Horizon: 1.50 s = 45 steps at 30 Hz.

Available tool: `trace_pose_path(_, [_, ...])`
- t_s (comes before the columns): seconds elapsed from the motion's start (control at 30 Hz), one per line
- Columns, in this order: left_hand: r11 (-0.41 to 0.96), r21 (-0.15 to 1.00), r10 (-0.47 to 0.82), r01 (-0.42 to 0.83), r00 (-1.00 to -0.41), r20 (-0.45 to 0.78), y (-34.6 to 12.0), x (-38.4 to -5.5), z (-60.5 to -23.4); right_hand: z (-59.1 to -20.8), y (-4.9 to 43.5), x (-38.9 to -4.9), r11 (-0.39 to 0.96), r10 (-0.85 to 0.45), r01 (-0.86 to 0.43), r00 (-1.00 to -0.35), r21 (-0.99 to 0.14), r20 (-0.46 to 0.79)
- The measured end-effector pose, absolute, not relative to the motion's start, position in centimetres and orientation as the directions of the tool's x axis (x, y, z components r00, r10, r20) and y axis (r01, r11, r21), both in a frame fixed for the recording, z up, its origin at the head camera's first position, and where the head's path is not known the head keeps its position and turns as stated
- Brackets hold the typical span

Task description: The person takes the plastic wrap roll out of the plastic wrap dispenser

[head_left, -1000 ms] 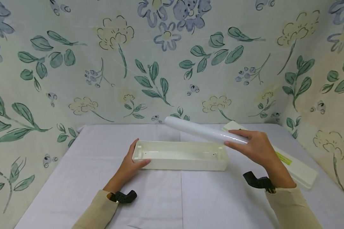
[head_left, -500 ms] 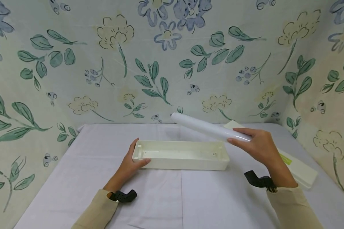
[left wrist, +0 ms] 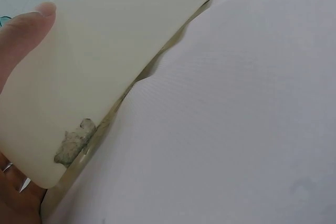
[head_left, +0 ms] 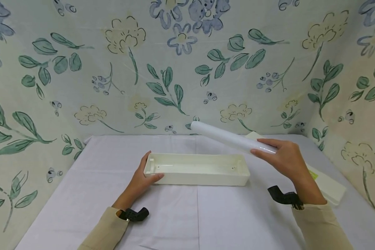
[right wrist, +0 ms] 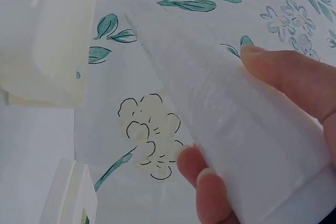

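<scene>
My left hand [head_left: 144, 180] grips the left end of a long cream plastic box [head_left: 203, 179], which sits on the table with its hollow side facing up. Its thumb lies along the front wall; the other fingers are largely hidden behind the end. In the left wrist view, a torn sticker patch [left wrist: 75, 142] marks the box wall. A glossy white roll of plastic film [head_left: 222, 136] is held by its right end in my right hand [head_left: 282, 159], between thumb and fingers. The roll tilts, far-left end higher, above and behind the box's right half.
A long cream lid-like piece [head_left: 331, 186] with a yellow-green label lies at the right, partly hidden behind my right hand and forearm. White cloth [head_left: 97, 166] covers the table. Floral fabric [head_left: 181, 93] hangs behind it and at both sides.
The right hand has carried the roll a little to the right and slightly up, away from the box's middle. My left hand and the box stay almost in place.
</scene>
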<state>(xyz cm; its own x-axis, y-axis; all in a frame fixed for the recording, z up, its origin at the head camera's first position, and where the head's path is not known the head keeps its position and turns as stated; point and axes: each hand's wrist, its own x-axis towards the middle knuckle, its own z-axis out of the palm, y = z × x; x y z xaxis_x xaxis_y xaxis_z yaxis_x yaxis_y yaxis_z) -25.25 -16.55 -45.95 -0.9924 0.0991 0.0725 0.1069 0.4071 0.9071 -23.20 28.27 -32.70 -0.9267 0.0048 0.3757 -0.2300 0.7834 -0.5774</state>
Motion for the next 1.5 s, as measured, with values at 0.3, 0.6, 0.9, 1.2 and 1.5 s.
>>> trace_pose_path(0.3, [0.409,0.904,0.104,0.123,-0.991,0.087,-16.6,-25.3,-46.1,-32.7,28.7,-23.2,0.792,0.023,-0.205,-0.931,-0.575,0.364])
trace_pose_path(0.6, [0.408,0.904,0.1,0.13,-0.99,0.098,-16.6,-25.3,-46.1,-32.6,29.4,-23.4,0.8,0.035,-0.188,-0.933,-0.569,0.359])
trace_pose_path(0.9, [0.406,0.905,0.098,0.128,-0.991,0.095,-16.6,-25.2,-46.0,-32.4,29.8,-23.5,0.802,0.039,-0.186,-0.932,-0.568,0.361])
trace_pose_path(1.2, [0.411,0.903,0.109,0.123,-0.99,0.085,-16.5,-25.3,-45.9,-32.4,30.1,-23.5,0.814,0.061,-0.145,-0.942,-0.563,0.331])
trace_pose_path(1.5, [0.416,0.901,0.101,0.125,-0.991,0.091,-16.6,-25.3,-46.0,-32.3,30.3,-23.6,0.815,0.082,-0.116,-0.947,-0.568,0.311])
